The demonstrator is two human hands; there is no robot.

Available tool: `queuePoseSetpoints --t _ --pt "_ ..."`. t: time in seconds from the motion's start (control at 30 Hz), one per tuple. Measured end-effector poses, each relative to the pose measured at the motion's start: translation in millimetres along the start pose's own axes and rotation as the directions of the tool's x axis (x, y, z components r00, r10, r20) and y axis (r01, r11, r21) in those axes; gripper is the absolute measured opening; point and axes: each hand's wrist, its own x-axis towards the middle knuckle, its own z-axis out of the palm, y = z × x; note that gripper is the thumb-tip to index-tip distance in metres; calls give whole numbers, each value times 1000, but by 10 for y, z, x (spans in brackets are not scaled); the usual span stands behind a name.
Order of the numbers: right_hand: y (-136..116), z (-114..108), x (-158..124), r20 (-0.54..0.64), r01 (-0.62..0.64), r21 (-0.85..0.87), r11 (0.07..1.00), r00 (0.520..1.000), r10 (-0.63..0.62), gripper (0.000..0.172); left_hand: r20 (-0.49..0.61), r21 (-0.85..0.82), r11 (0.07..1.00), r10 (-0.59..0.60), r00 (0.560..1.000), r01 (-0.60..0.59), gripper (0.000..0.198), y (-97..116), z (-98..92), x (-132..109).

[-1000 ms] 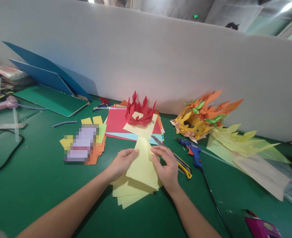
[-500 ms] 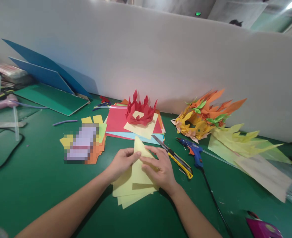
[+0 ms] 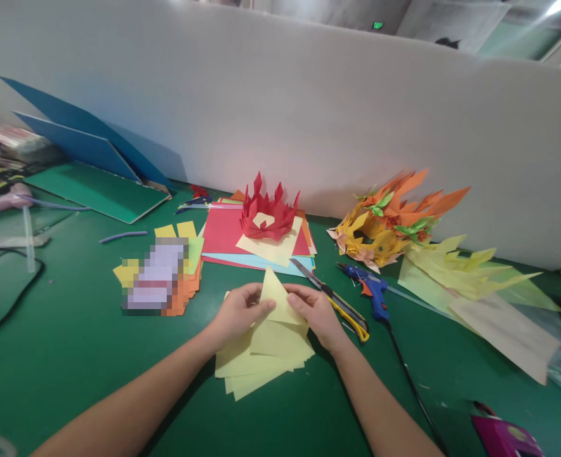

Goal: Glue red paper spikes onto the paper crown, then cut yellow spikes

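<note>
Between my hands is a folded pale yellow sheet of paper (image 3: 280, 298), its pointed tip facing away from me. My left hand (image 3: 242, 312) pinches its left edge, thumb on top. Across from it, my right hand (image 3: 315, 311) grips the right edge the same way, the fingers behind the paper out of sight. Several loose pale yellow sheets (image 3: 247, 368) lie fanned out on the table below. Close beyond my right hand rests a yellow utility knife (image 3: 344, 311) with its blade out.
A red paper crown (image 3: 268, 216) stands on stacked coloured paper at the back. To the right are a blue glue gun (image 3: 373, 292), an orange and yellow paper crown (image 3: 385, 222) and pale yellow paper spikes (image 3: 471, 263). Blurred-out lilac object (image 3: 159, 276) lies left, over small coloured papers.
My right hand has gone from spread fingers on the paper's face to a pinch at its right edge. The paper is now lifted and shows a wider pointed top.
</note>
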Motion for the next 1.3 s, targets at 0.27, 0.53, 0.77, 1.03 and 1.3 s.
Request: queuePoseSetpoints --t 0.27,0.53,0.77,1.03,1.3 --pt "-65 73 -29 68 -82 21 996 994 81 32 -91 68 995 73 993 -67 33 -47 -8 30" --pt "-91 101 8 9 -151 22 988 988 151 38 -98 119 985 136 986 -124 40 -55 -14 53" --pt "-67 96 18 -49 -149 104 983 987 154 42 -127 229 957 212 969 -179 38 -54 11 44" --pt "-71 96 22 -56 -128 132 983 989 136 41 -129 188 965 210 969 -184 29 -52 23 31" --pt "-10 46 19 -8 -158 94 983 987 159 38 -88 236 960 175 981 -150 21 -104 31 33"
